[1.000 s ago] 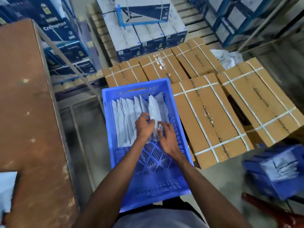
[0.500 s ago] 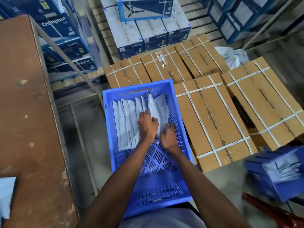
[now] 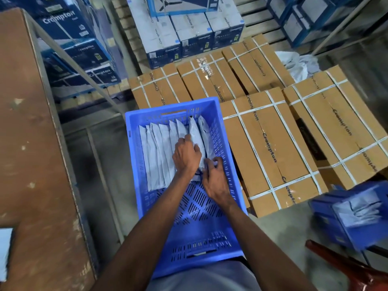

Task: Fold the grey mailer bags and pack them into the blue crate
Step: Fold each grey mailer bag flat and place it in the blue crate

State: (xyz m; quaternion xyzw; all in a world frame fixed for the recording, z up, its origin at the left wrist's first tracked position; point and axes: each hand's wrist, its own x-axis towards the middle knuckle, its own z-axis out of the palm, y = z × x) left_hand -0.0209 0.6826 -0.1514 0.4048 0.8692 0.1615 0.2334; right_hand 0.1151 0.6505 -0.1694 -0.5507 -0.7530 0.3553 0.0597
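A blue slotted crate (image 3: 212, 234) stands in front of me on the floor. Several folded grey mailer bags (image 3: 159, 152) stand on edge in a row across its far half. My left hand (image 3: 185, 156) lies on the row, its fingers curled over the bags near the right end. My right hand (image 3: 216, 177) pinches the near end of the rightmost folded bag (image 3: 197, 139), which stands close to the crate's right wall. The near half of the crate floor is bare.
A brown table (image 3: 35, 143) runs along the left. Strapped cardboard boxes (image 3: 273, 148) lie right of and behind the crate. A second blue crate (image 3: 352, 215) holding grey bags sits at the right, with a red stool (image 3: 344, 267) by it. Blue cartons (image 3: 189, 32) are stacked behind.
Both hands have shifted a little to the right and deeper along the row, pushing the rightmost bag towards the crate's right wall. The view has tilted slightly.
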